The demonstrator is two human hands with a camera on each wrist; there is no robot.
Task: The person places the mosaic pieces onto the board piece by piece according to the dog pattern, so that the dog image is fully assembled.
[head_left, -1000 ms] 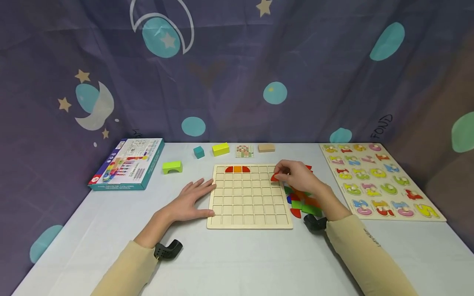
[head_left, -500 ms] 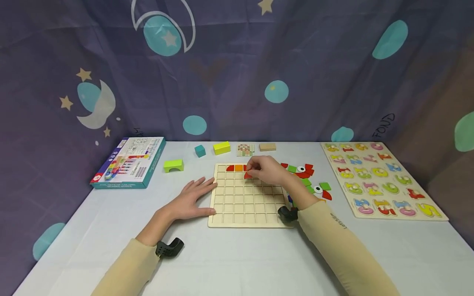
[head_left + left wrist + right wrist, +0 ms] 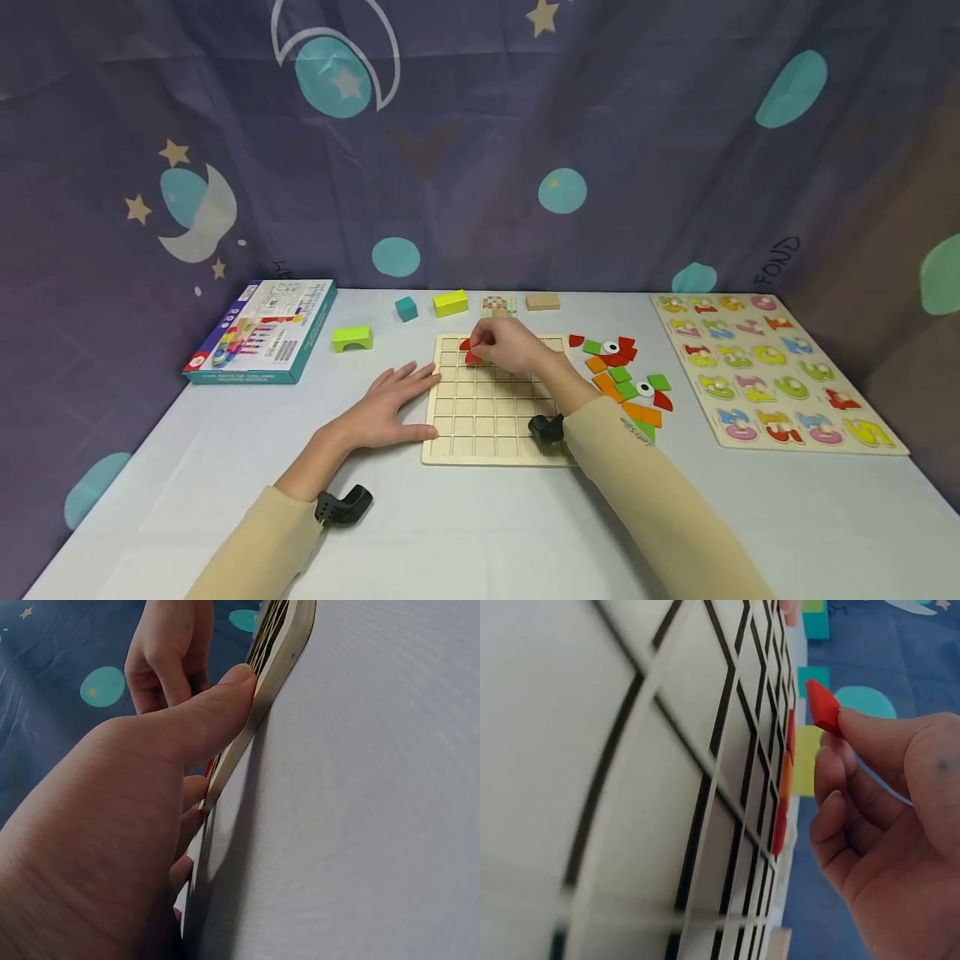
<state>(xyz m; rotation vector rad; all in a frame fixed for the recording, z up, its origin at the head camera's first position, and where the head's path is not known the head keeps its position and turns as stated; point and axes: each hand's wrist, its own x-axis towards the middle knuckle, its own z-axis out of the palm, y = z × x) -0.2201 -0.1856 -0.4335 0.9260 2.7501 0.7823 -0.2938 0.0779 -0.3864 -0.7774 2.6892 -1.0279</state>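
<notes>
A pale wooden grid board (image 3: 491,433) lies on the table. My left hand (image 3: 386,412) rests at its left edge with fingers spread; in the left wrist view the thumb (image 3: 225,701) touches the rim. Over the board's upper-left cells, my right hand (image 3: 510,346) pinches a red quarter-circle tile (image 3: 823,707) between thumb and fingers. The right wrist view shows that tile raised off the grid. Along the far row sit a red tile (image 3: 780,829), an orange tile (image 3: 785,780) and another red tile (image 3: 790,733); the right hand partly hides them in the head view.
Loose coloured tiles (image 3: 626,390) lie right of the board. Behind it stand a teal cube (image 3: 406,309), a yellow block (image 3: 451,303), a pattern card (image 3: 498,306) and a plain wood block (image 3: 543,302). A green arch (image 3: 352,337), a box (image 3: 262,329) and a number puzzle (image 3: 780,367) flank these.
My right hand has travelled left across the board's far part with the red tile, uncovering the loose tiles on the right. My left hand has stayed at the board's edge.
</notes>
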